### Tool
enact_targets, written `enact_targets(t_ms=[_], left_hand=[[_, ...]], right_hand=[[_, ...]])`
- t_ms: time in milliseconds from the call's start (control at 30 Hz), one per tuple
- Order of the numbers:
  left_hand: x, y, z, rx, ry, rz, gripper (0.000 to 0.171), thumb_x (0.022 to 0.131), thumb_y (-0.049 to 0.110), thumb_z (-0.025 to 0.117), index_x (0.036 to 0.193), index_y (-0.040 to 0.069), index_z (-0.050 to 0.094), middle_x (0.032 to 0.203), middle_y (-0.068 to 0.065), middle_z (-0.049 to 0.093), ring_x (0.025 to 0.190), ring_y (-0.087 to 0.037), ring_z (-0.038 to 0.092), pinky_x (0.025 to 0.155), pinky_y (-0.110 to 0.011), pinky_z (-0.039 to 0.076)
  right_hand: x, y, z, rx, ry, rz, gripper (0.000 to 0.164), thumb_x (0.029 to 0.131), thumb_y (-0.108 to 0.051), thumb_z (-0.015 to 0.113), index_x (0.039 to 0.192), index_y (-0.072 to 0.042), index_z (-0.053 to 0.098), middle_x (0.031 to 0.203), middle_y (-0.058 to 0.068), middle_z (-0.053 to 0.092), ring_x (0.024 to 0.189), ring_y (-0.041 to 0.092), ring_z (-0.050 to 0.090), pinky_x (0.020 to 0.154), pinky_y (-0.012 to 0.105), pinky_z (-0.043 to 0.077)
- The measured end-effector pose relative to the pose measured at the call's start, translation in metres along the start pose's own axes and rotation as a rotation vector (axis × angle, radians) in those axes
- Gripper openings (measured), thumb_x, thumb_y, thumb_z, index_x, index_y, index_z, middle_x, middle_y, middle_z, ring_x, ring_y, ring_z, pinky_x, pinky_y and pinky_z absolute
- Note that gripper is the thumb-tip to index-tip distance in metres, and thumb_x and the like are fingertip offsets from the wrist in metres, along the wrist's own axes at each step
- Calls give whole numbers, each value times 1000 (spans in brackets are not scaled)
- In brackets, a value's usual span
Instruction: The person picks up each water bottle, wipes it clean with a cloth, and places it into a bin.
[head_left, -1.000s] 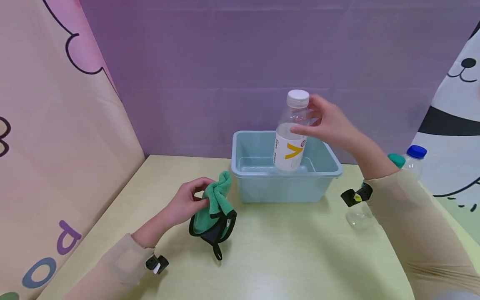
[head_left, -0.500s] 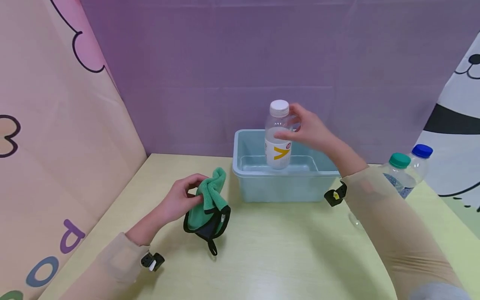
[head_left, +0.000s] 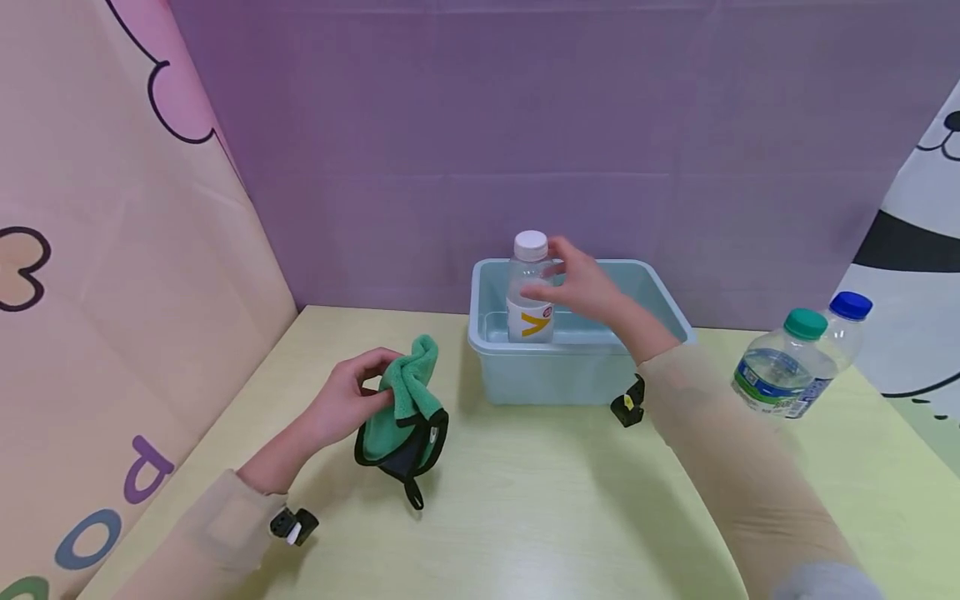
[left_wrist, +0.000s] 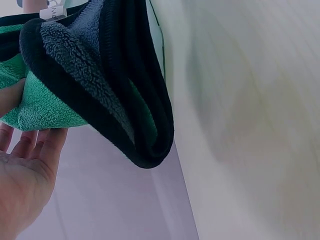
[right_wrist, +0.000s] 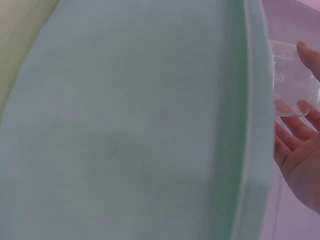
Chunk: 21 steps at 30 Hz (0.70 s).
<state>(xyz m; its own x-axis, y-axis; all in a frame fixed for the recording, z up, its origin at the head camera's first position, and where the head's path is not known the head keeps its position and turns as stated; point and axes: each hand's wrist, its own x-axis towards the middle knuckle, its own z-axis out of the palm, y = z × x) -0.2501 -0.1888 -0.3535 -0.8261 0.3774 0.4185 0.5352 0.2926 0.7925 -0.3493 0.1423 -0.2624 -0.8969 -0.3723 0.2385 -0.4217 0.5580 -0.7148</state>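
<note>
R hand [head_left: 581,285] is holding the white-capped bottle [head_left: 530,321] from its right side, thumb in front, fingers round behind, approx. at the shoulder below the cap. Grip is matching the bottle's width, i.e. not spread wide; R wrist view is showing fingertips thru the clear plastic.

Key relation: bottle is standing inside the blue tub [head_left: 558,377], toward its left end, directly left of the R palm. Long axis is running vert., or nearly so. R hand is obviously the nearer one; L hand [head_left: 341,398] is staying out of it, lower & nearer the body, left of the tub, pinching a folded green cloth [head_left: 405,421] btwn thumb & fingers, w/ black edging and a loop hanging over the table [head_left: 517,492].

Edges: tub's left wall is sitting just beside the bottle, front rim is hiding its base, so can't tell if it's touching the floor. More room is lying to the right inside, partly behind the hand. R sleeve [head_left: 738,454] is lying near the tub's right front corner. Green-capped bottle [head_left: 780,375] & blue-capped bottle [head_left: 846,337] are standing well apart, beyond the R forearm.
</note>
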Motion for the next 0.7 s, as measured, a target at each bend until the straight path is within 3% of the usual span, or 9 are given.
enact_targets(t_ms=[200,433,700], left_hand=[[0,-1,0,8,3,-2,29,85,-12,63,113,-3,63,99,-9,65,92,-11,59,76,-29,53],[0,-2,1,7,-3,10,30,84,-13,64,112,-3,63,99,-9,65,92,-12,60,76,-31,53],[-1,-4,3,4,-16,10,30,85,-13,64,113,-3,63,99,-9,65,92,-13,59,77,-33,54]], right_hand=[[8,5,13,-25,-65,65,69,84,-27,77,137,-8,37,136,10,48,123,30,49,93,47,47],[11,13,25,-14,-117,64,65,85,-22,77,133,-5,37,132,12,49,121,32,50,93,47,47],[6,20,27,2,-170,68,71,84,-15,77,138,0,32,134,18,46,119,36,51,94,46,47]])
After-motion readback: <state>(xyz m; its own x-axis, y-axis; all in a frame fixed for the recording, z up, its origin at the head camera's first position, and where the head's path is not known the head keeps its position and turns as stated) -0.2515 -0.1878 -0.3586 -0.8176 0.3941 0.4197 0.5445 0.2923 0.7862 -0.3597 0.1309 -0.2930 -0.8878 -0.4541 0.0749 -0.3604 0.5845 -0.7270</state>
